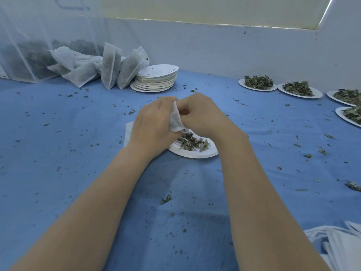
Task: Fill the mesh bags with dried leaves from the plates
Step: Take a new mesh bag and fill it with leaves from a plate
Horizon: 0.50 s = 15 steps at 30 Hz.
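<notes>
- The mesh bag (176,119) is pinched between both hands, directly above the paper plate (195,151) that lies in the middle of the blue cloth (78,153).
- It looks thin, limp and very light; it should crumple rather than hold a shape, so the mouth edges are the sensible place to grip, pulling them apart to make an opening.
- The left hand (154,122) has its fingers curled round the bag's left side; the right hand (203,114) has its fingers bent onto the bag's upper edge. The fabric runs between the two, its lower corner hanging just above the leaves.
- The dried leaves (190,142) form a small loose pile on that plate: brittle, featherweight, likely to scatter and crumble if squeezed.
- Beyond the plate, toward the wall, stands a stack of empty plates (156,79), with filled mesh bags (109,67) leaning just to the stack's left.
- Far right of the plate, several more leaf-laden plates (298,89) wait along the wall.
- Leaf crumbs are strewn over the cloth around the plate.
- Near right of the plate, at the frame's corner, lies white fabric (336,243), perhaps spare bags.
</notes>
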Each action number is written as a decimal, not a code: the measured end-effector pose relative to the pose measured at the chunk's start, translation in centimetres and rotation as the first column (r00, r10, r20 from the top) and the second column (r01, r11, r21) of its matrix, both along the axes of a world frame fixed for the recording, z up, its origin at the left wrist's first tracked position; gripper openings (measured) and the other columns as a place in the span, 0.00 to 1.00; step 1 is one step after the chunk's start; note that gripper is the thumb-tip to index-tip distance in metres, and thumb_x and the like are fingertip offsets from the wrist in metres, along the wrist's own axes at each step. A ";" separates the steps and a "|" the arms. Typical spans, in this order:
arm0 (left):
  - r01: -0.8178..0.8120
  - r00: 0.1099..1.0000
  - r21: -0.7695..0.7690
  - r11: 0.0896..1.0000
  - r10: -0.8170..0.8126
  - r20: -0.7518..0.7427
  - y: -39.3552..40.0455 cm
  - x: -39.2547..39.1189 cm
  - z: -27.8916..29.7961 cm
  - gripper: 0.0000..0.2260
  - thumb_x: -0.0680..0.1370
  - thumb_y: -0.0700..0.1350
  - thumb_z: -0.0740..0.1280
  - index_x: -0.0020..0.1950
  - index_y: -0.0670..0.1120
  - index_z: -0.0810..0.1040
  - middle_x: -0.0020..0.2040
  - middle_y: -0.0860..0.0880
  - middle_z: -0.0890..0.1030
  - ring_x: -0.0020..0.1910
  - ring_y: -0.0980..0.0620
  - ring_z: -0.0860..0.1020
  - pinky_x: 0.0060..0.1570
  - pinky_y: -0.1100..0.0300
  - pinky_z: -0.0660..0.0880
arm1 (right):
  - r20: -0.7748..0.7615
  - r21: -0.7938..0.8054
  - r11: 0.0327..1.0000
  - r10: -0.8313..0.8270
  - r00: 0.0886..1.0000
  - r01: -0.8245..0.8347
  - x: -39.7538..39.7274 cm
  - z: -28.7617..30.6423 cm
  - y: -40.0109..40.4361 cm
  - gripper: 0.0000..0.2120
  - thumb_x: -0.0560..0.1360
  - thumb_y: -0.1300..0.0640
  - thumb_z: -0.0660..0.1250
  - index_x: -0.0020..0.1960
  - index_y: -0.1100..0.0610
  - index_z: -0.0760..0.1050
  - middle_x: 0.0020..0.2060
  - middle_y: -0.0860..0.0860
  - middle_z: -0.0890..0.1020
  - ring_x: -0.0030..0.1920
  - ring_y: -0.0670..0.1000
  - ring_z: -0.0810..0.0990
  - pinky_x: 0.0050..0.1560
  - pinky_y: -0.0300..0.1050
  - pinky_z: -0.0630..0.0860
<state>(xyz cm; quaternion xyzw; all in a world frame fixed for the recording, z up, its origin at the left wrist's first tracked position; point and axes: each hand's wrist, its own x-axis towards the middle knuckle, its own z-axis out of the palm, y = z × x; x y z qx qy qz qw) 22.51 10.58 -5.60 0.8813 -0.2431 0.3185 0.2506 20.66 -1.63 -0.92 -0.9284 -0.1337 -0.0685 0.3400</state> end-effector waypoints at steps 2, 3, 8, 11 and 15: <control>-0.021 1.000 0.036 0.999 0.021 0.009 0.3 0.2 -0.1 0.22 0.66 0.44 0.72 0.56 0.34 0.76 0.47 0.37 0.80 0.44 0.36 0.78 0.43 0.51 0.69 | -0.050 0.109 0.992 0.072 0.996 -0.067 -0.2 0.0 -0.5 0.10 0.73 0.66 0.62 0.42 0.56 0.81 0.36 0.52 0.83 0.38 0.49 0.78 0.43 0.41 0.75; -0.044 0.999 0.051 0.998 0.044 0.008 0.5 0.4 -0.1 0.22 0.67 0.44 0.72 0.57 0.35 0.75 0.49 0.37 0.79 0.46 0.37 0.77 0.46 0.49 0.69 | -0.066 0.213 0.975 0.079 0.995 -0.063 -0.3 0.0 -0.8 0.12 0.73 0.67 0.62 0.47 0.55 0.82 0.41 0.52 0.85 0.43 0.49 0.82 0.49 0.41 0.78; -0.127 0.991 0.032 0.991 0.128 -0.033 1.4 1.3 -0.1 0.20 0.70 0.46 0.70 0.60 0.40 0.74 0.54 0.42 0.78 0.53 0.40 0.74 0.52 0.50 0.65 | -0.077 0.195 0.958 -0.199 0.977 0.210 0.0 -0.8 -2.3 0.07 0.71 0.59 0.68 0.45 0.49 0.82 0.43 0.49 0.83 0.41 0.48 0.80 0.47 0.42 0.79; -0.124 0.992 0.039 0.992 0.125 -0.033 1.5 1.5 -0.2 0.20 0.70 0.45 0.70 0.60 0.40 0.73 0.54 0.42 0.78 0.53 0.40 0.74 0.53 0.50 0.65 | -0.208 -0.177 0.954 -0.275 0.939 0.240 0.0 -0.7 -2.5 0.15 0.65 0.46 0.75 0.48 0.52 0.81 0.44 0.49 0.81 0.44 0.46 0.78 0.43 0.40 0.75; -0.111 0.994 0.050 0.993 0.112 -0.016 1.3 1.4 -0.4 0.21 0.70 0.43 0.71 0.61 0.40 0.73 0.55 0.42 0.77 0.53 0.40 0.74 0.53 0.52 0.63 | -0.325 -0.333 0.922 -0.309 0.894 0.197 -0.2 -1.1 -1.6 0.25 0.63 0.40 0.75 0.53 0.54 0.78 0.35 0.45 0.76 0.34 0.43 0.73 0.33 0.38 0.69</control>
